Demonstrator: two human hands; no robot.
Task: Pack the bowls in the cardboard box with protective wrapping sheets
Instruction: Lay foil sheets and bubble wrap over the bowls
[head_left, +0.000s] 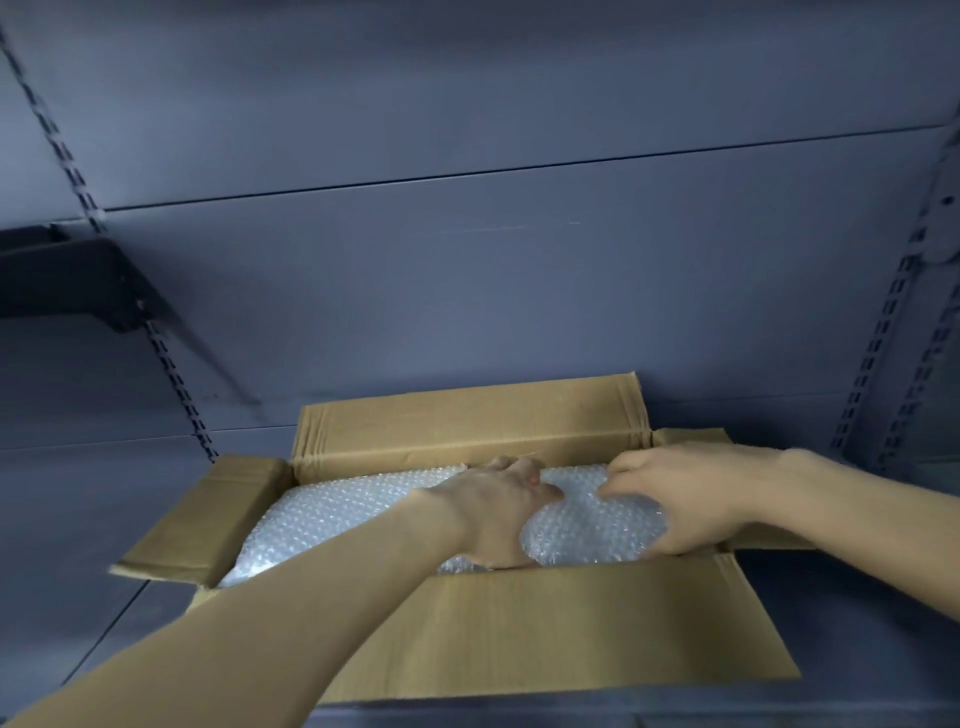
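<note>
An open brown cardboard box (519, 623) sits on a grey shelf, all its flaps spread outward. Bubble wrap (332, 525) lines the inside and covers the left part. At the right end of the box lies a rounded bundle wrapped in bubble wrap (592, 530); whatever is inside is hidden by the wrap. My left hand (493, 509) grips the bundle's left side and my right hand (685, 499) grips its right side and top. Both hands press on it inside the box.
The grey shelf (78, 571) runs under the box, backed by a grey panel wall (467, 286). Slotted uprights (171, 374) stand left and right. A dark shelf bracket (78, 275) juts out at the left.
</note>
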